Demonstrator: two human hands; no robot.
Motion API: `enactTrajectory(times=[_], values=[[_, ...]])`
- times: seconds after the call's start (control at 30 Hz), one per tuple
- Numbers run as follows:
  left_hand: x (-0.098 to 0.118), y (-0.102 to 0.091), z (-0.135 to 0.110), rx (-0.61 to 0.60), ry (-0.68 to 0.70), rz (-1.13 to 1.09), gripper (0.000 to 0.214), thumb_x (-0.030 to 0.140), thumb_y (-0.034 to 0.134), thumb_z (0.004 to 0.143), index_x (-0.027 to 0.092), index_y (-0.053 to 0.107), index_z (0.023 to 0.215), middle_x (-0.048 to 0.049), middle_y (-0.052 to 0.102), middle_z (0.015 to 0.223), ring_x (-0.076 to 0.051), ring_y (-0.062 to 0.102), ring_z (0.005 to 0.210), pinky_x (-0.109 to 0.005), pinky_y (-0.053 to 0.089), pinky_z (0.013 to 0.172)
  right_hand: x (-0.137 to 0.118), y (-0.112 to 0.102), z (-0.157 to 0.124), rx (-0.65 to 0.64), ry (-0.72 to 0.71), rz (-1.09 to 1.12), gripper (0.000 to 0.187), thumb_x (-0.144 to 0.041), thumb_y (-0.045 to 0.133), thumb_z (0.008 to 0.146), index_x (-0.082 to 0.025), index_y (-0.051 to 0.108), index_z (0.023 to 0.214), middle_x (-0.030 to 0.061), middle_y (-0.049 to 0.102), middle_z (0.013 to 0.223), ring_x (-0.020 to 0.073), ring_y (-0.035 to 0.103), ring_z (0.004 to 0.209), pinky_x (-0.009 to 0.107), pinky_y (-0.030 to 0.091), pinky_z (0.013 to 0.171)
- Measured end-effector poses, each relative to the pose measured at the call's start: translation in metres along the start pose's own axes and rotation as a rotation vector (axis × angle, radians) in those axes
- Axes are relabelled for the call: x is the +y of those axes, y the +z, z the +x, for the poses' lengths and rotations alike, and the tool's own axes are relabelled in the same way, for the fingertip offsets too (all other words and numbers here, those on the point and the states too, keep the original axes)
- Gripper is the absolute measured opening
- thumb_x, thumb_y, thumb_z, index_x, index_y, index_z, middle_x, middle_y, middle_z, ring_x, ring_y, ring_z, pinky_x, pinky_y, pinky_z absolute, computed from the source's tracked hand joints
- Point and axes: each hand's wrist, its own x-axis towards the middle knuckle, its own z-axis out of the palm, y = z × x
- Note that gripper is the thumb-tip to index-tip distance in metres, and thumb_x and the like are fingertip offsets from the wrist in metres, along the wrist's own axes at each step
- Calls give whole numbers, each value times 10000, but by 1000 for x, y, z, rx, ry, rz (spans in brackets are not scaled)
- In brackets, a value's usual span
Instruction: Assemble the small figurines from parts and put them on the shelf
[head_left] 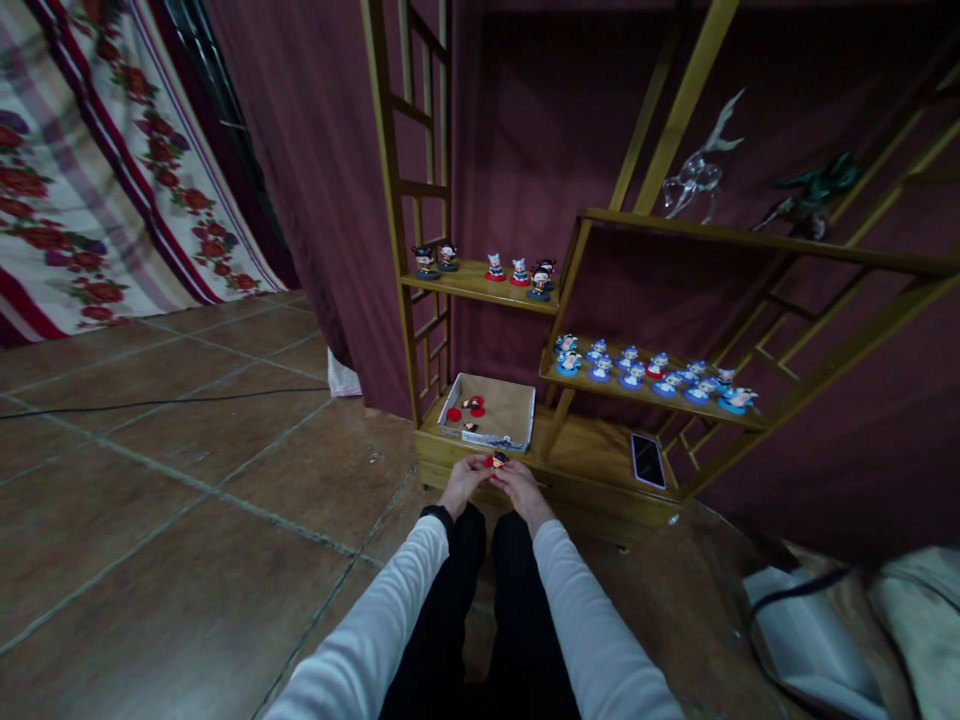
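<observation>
A small figurine (499,460) with black hair and red parts is held between my two hands, in front of the low bottom board of the wooden shelf. My left hand (466,482) grips it from the left with closed fingers, and my right hand (519,484) pinches it from the right. Just beyond my hands stands a shallow cardboard box (504,400). Inside its left half lie a red disc (454,414) and several small figurine pieces in red and black. How the figurine's lower part sits between my fingers is too small to make out.
Black-haired and white figurines stand on the upper left shelf (480,285). Several blue-and-white figurines (632,374) fill the middle right shelf. A phone (648,461) lies on the bottom board. A glass deer (697,180) and a dark green figure (817,190) stand higher up. A white box (814,640) is on the floor.
</observation>
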Motion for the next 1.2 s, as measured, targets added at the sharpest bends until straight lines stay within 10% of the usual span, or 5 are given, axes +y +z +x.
enactTrajectory(times=[0.53,1.2], values=[[13,18,-37,-67,499,1275,431,250,378,859,182,356,1283,-105,488,1114,-189,539,929,-279,419,776,-2,-16,4,-49,34,61,191,-167,718,536,-175,633,707,-21,665,708,102,588,673,215,442,674],[2,18,-40,-36,820,1663,545,9,330,808,121,324,1341,-197,470,1190,-231,504,971,-363,395,783,1,-26,8,9,-44,-31,336,-108,689,505,-214,611,814,-27,668,803,141,596,758,279,458,736]])
